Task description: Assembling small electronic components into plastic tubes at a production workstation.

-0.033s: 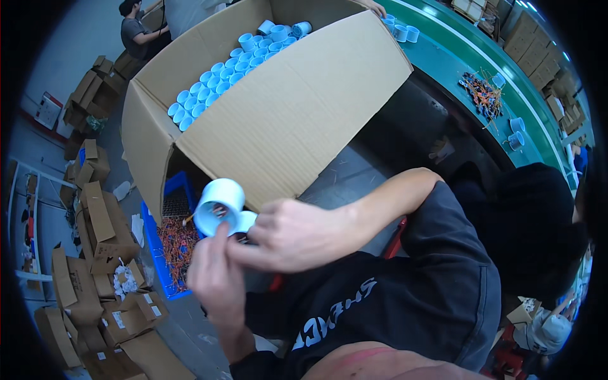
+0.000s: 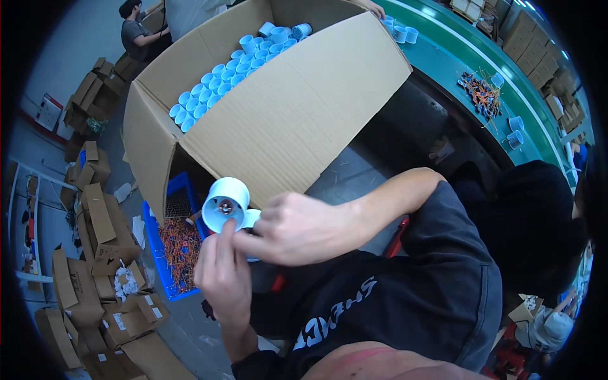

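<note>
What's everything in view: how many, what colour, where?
Carton: one, brown, upper centre
Packed cups: many, light blue, in carton
Near cups: two, pale blue, below carton
Crate: at least one, blue, lower left
Wired parts: many, orange, in crate
Table: one, green, upper right
Table cups: several, light blue, on table
Wire heap: one, mostly orange, on table
Smaller cartons: many, brown, left
People: at least two, in grey, edges
Left grip: one, bare, at cups
Right grip: one, bare, beside them
</note>
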Available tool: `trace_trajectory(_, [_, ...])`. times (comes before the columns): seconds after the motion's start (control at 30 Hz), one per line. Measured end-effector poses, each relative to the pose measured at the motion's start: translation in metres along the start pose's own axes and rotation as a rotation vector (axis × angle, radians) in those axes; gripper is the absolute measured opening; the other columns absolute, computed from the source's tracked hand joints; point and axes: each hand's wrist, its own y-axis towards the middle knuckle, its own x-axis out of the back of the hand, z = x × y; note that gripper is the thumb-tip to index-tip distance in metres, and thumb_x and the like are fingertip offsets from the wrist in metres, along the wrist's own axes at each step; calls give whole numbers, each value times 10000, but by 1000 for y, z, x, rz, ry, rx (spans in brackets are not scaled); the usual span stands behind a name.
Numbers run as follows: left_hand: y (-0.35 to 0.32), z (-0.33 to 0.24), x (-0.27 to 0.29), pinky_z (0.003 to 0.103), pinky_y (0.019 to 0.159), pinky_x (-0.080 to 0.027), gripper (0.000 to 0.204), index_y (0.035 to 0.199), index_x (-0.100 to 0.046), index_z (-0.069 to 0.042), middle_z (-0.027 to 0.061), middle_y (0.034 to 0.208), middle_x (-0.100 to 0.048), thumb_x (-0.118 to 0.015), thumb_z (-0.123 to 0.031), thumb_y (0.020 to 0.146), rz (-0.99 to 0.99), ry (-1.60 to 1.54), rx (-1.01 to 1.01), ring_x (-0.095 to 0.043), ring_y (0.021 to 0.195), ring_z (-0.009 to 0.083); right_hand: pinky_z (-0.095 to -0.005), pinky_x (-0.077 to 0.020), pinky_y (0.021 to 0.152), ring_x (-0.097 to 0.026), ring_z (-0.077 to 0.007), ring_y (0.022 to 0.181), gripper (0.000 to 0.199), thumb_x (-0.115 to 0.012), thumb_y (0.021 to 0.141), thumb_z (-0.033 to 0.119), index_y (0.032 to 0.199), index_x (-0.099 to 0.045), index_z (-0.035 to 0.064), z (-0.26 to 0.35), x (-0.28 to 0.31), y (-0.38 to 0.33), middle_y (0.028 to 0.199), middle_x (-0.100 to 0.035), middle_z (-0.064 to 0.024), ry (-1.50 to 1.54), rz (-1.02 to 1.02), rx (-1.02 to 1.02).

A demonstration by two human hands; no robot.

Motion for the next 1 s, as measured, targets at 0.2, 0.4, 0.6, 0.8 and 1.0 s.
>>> trace_trajectory(0.2, [15, -28, -1, 351, 553, -471, 214, 992, -634, 9, 108, 745, -551, -674, -11, 783, 9, -61, 18, -579, 635, 252, -324, -435, 409, -547, -194, 474, 328, -629, 789, 127, 1066, -531, -19, -2, 32, -1, 606, -458, -24, -253, 135, -254])
trace_trajectory(0.4, [75, -70, -40, 362, 582, -483, 194, 971, -624, -7, 116, 738, -550, -679, -56, 791, -53, -255, -197, -596, 644, 270, -321, -454, 436, -582, -219, 518, 246, -627, 755, 28, 997, -599, -4, -25, 73, -53, 646, -542, -79, -330, -145, -315])
trace_trajectory(0.6, [131, -103, -84, 361, 671, -503, 284, 1053, -615, -7, 137, 840, -606, -684, -44, 781, 16, -456, -327, -624, 770, 294, -352, -495, 545, -618, -302, 607, 127, -589, 788, -9, 907, -630, 6, -84, 117, -93, 729, -612, -138, -545, -285, -587])
trace_trajectory(0.8, [91, -35, -75, 341, 670, -518, 225, 976, -643, 25, 147, 824, -666, -669, -1, 754, 176, -782, -403, -643, 713, 270, -438, -526, 728, -656, -369, 817, 195, -573, 801, 124, 936, -688, 42, -316, 234, -279, 864, -669, -210, -975, -165, -1328])
trace_trajectory(1.0, [-70, 108, -34, 235, 590, -432, 160, 972, -580, 11, 59, 775, -559, -508, -130, 955, -134, -432, 767, -525, 651, 116, -403, -547, 631, -691, -287, 676, 185, -523, 785, 93, 802, -694, 25, -479, 227, -339, 757, -685, -175, -952, -228, -1605])
